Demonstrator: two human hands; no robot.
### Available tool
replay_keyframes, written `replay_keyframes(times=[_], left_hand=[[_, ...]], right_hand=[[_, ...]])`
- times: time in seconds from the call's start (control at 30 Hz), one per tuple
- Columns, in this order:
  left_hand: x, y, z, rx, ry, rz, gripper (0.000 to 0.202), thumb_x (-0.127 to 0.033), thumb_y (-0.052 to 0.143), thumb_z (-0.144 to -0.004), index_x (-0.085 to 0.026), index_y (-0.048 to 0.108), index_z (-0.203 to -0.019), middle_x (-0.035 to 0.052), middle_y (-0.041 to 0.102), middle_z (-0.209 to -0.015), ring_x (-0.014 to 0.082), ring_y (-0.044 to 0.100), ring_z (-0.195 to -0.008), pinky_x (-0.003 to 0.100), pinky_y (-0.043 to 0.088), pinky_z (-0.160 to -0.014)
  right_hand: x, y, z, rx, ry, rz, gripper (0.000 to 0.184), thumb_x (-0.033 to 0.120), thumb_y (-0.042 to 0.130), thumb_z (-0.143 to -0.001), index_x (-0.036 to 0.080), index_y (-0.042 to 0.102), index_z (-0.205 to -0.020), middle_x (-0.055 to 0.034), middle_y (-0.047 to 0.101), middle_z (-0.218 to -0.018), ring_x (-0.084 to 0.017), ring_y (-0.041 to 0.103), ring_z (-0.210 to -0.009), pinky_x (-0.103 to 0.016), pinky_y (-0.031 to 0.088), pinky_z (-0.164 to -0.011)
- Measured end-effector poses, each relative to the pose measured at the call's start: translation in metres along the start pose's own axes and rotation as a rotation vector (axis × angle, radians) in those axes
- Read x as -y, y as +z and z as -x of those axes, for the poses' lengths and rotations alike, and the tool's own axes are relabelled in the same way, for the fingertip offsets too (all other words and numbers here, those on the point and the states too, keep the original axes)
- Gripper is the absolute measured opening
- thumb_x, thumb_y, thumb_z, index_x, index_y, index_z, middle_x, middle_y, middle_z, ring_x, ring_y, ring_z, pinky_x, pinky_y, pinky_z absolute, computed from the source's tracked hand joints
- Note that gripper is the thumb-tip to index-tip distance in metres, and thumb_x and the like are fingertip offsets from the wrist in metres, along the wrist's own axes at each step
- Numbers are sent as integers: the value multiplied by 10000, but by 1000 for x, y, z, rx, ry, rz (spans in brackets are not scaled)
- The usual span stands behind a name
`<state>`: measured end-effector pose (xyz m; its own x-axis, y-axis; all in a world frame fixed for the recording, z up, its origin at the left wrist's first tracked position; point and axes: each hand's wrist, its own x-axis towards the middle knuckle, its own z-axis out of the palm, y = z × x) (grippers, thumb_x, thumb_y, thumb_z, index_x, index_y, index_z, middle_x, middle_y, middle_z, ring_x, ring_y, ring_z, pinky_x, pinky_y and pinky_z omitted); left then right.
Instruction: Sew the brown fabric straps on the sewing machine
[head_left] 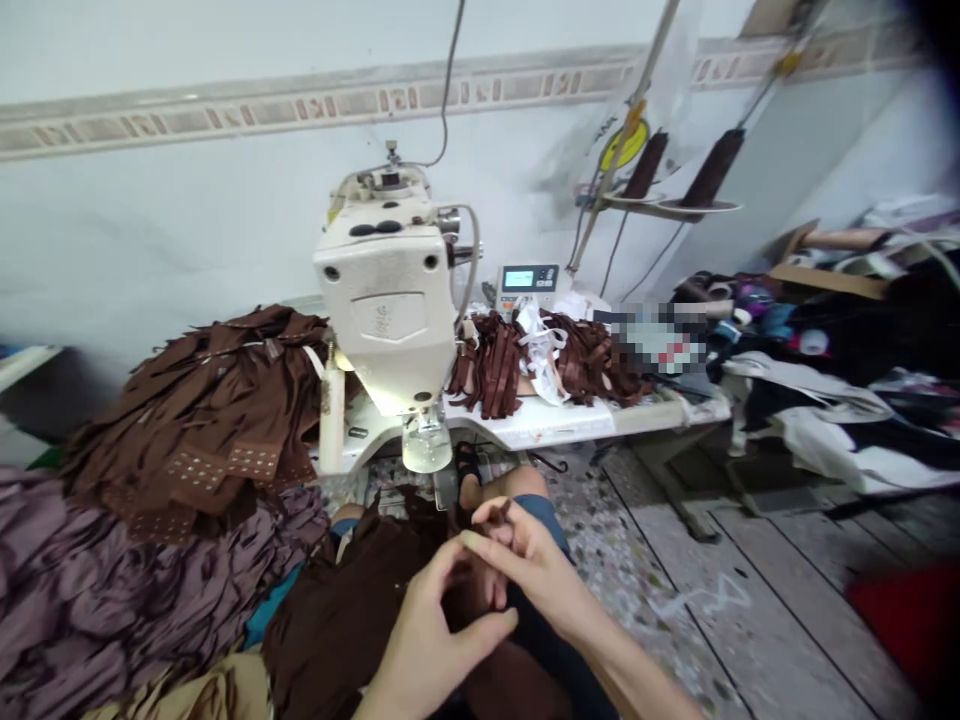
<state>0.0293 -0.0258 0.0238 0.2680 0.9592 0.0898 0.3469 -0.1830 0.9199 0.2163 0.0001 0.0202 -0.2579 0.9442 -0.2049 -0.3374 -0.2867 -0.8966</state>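
Note:
Both my hands meet over my lap, low in the middle of the view. My left hand (pixel 435 630) curls its fingers and thumb round a piece of brown fabric (pixel 352 610) that spreads across my lap. My right hand (pixel 525 560) pinches a narrow brown strip (pixel 501 512) at its fingertips, just above the left hand. A cream sewing machine (pixel 386 300) stands on its table right in front of my knees.
A big heap of brown fabric pieces (pixel 202 420) lies left of the machine, with mauve cloth (pixel 97 590) below it. Brown strips and white bits (pixel 540 360) sit on the table (pixel 570 420) to the right. Thread cones (pixel 712 165) hang behind. Cluttered cloth fills the right side.

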Motion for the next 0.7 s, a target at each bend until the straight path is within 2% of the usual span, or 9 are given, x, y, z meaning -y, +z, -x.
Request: replay_keyframes(times=[0.07, 0.17, 0.27, 0.33, 0.4, 0.53, 0.6, 0.7], left_hand=[[-2, 8, 1, 36, -136, 145, 461, -271, 806, -878, -234, 706, -1328, 79, 797, -1188, 260, 764, -1068, 385, 625, -984], [-2, 11, 1, 15, -211, 274, 359, -315, 747, -937, -215, 715, -1281, 73, 781, -1209, 254, 725, -1133, 372, 566, -1044], [-6, 3, 2, 62, -240, 325, 300, -362, 735, -963, -205, 742, -1219, 61, 780, -1142, 244, 713, -1088, 343, 538, -1018], [-11, -4, 1, 97, -225, 344, 255, -409, 684, -1007, -198, 775, -1118, 55, 779, -1061, 235, 705, -1026, 323, 527, -974], [-16, -10, 0, 97, -210, 364, 316, -469, 648, -1029, -191, 798, -1032, 51, 767, -985, 220, 682, -952, 296, 516, -901], [-19, -15, -3, -74, -302, 405, 462, -601, 671, -989, -170, 772, -856, 0, 635, -746, 144, 527, -705, 231, 423, -664], [-19, -17, -3, -156, -333, 444, 473, -619, 692, -971, -170, 745, -833, -11, 602, -740, 132, 499, -698, 219, 409, -646], [-19, -21, -1, -221, -321, 483, 423, -595, 709, -972, -180, 754, -906, 2, 645, -830, 145, 550, -776, 216, 450, -697]], right_hand=[[-1, 12, -5, 57, 21, 43, 480, 586, 867, -862, 235, 592, -1039, 40, 711, -680, -150, 687, -504, -222, 538, -491], [7, 18, -11, 120, 52, 134, 477, 641, 813, -889, 209, 642, -1000, -36, 791, -808, -179, 761, -634, -251, 593, -582], [23, 12, -15, 175, 6, 359, 421, 607, 718, -979, 188, 765, -981, -33, 767, -694, -155, 692, -536, -224, 511, -508], [33, 7, -17, 205, -46, 500, 369, 548, 747, -971, 188, 832, -975, -4, 705, -587, -132, 599, -448, -220, 435, -458], [39, 5, -20, 210, -83, 556, 329, 507, 798, -931, 187, 859, -973, 5, 685, -572, -123, 561, -426, -227, 404, -450], [45, 11, -28, 123, -141, 482, 319, 495, 854, -874, 180, 832, -923, 0, 707, -655, -114, 577, -451, -222, 397, -458], [51, 14, -33, 95, -156, 413, 346, 515, 868, -854, 177, 798, -883, 5, 697, -684, -105, 576, -448, -213, 392, -444], [62, 15, -39, 106, -147, 384, 402, 527, 882, -837, 183, 786, -1023, -13, 726, -828, -106, 624, -490, -202, 408, -442]])
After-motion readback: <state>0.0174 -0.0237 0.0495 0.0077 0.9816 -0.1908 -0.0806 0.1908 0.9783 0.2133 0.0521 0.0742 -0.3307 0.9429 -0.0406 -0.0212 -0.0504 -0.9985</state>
